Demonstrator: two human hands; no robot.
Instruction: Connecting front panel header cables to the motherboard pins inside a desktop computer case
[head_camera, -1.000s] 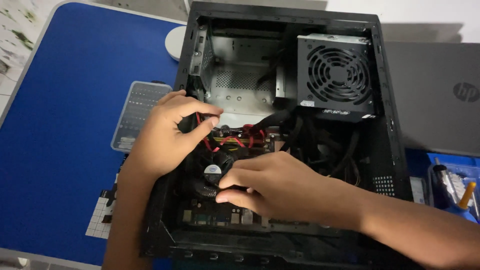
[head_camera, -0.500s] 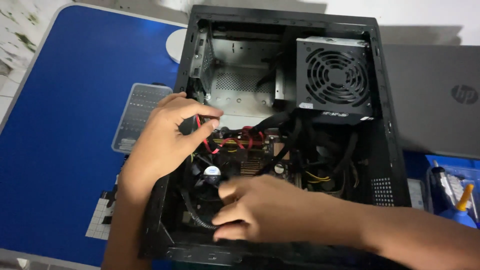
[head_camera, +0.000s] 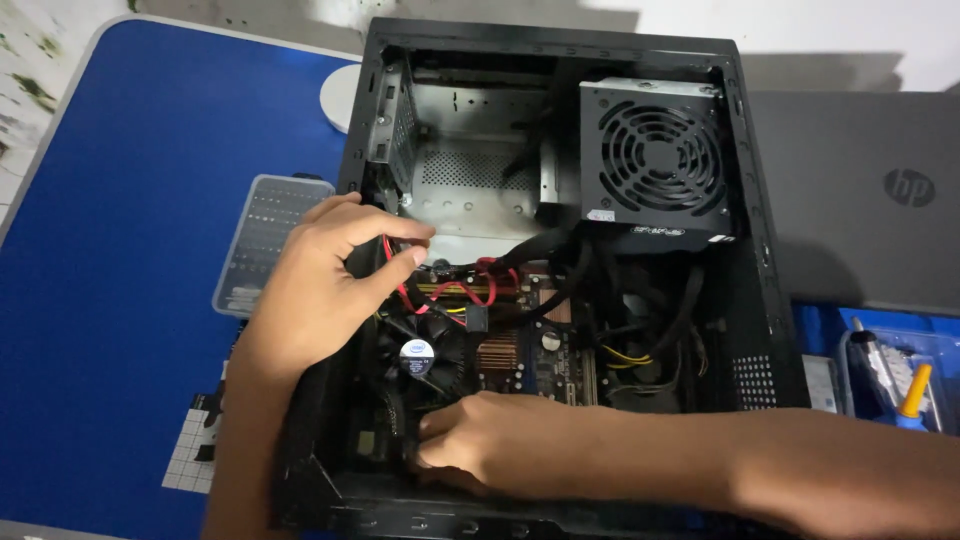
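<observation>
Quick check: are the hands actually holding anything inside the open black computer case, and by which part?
The left hand pinches a thin red cable near its upper end. The right hand presses low beside the round black cooler fan; whether it grips anything cannot be told.

We found open room only in the bare silver drive bay (head_camera: 470, 190); the boxy black power supply (head_camera: 655, 160) blocked the right, and tangled black cables (head_camera: 640, 310) crowded the green motherboard (head_camera: 520, 355).
</observation>
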